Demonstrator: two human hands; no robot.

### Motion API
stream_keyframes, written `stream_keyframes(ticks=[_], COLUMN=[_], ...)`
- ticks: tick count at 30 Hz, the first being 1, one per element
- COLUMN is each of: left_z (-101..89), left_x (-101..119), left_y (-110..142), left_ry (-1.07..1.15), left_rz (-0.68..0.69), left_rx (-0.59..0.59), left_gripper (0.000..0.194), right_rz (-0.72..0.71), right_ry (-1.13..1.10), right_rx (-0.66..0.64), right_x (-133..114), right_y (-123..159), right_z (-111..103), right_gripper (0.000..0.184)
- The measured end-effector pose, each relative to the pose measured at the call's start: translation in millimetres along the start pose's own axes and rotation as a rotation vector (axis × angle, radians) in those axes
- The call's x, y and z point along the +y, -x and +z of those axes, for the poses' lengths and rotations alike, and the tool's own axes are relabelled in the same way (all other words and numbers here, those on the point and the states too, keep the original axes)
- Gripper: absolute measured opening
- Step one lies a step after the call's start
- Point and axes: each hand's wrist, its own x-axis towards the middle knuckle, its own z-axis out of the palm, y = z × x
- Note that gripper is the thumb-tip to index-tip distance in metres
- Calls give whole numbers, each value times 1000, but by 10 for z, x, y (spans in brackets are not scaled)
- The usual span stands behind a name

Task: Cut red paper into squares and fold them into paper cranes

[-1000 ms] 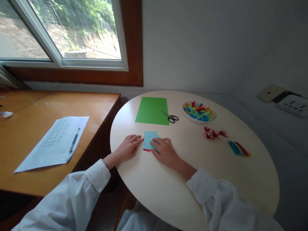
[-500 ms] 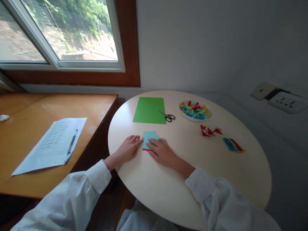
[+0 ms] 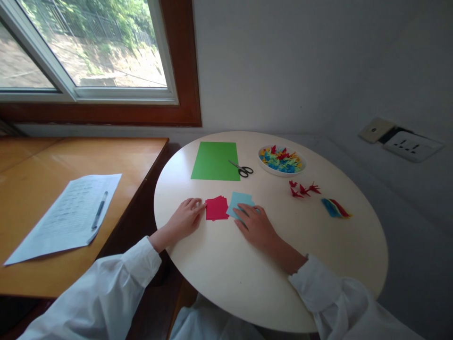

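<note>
So there's a messy little stack of bright red paper squares lying on the counter, edges poking out unevenly. Light blue paper sits just right of it, slightly turned, one corner meeting the red.

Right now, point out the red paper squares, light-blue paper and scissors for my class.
Red paper squares [image 3: 216,208], head view: middle of the top sheet.
Light-blue paper [image 3: 240,198], head view: its uncovered upper part.
Scissors [image 3: 239,168], head view: near the pivot.
</note>
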Motion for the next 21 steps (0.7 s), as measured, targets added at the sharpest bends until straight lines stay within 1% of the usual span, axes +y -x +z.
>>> stream_keyframes(ticks=[3,4,6,8,10,12,15,21], left_z=[20,38,86,138,178,198,186,88], left_x=[83,113,161,180,168,143,126,209], left_y=[-67,-100,-174,-242,-285,-294,-255,-131], left_ry=[47,63,93,139,175,199,227,335], left_rz=[-24,-16,-29,-22,-24,-31,-49,-87], left_rx=[35,41,24,-22,-66,-81,-60,7], left_gripper=[39,43,61,68,62,51,42,37], right_rz=[20,26,32,37,43,49,50,37], right_ry=[12,11,6,3,4,4,-8,-25], right_rx=[21,26,33,35,34,38,44,54], right_x=[39,45,47,42,35,30,28,26], right_y=[56,69,85,90,92,94,100,99], right_z=[8,12,19,23,24,24,22,14], right_gripper=[32,32,32,32,32,32,31,31])
